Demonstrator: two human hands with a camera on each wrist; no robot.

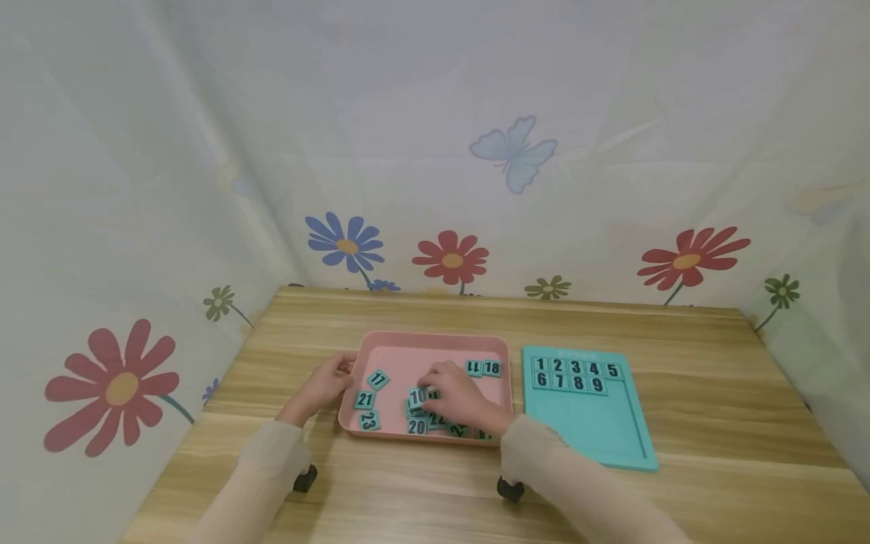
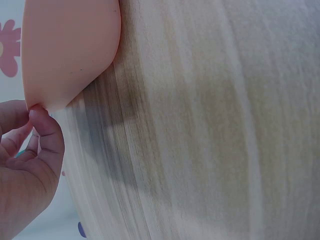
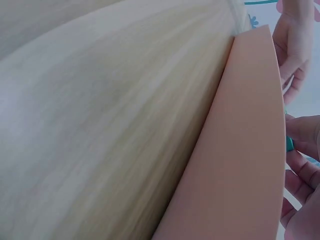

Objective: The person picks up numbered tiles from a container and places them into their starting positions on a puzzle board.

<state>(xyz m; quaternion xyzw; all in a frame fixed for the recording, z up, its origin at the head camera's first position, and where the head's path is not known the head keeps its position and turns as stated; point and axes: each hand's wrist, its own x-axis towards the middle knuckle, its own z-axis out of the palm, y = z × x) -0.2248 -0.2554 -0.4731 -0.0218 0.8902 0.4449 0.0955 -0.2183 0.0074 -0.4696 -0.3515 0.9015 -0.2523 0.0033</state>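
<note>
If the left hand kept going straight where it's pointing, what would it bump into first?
The pink tray, straight away: the left hand is touching its left side. What comes after that is hard to judge.

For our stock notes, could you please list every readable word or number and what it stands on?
"1 2 3 4 5": tiles, board
"6 7 8 9": tiles, board
"10": tile, right hand
"11": upside-down tile, tray
"17": tile, tray
"18": tile, tray
"20": tile, tray
"21": tile, tray
"22": tile, tray
"23": tile, tray
Too blurred or hidden: board's lettering, remaining tiles.
</note>
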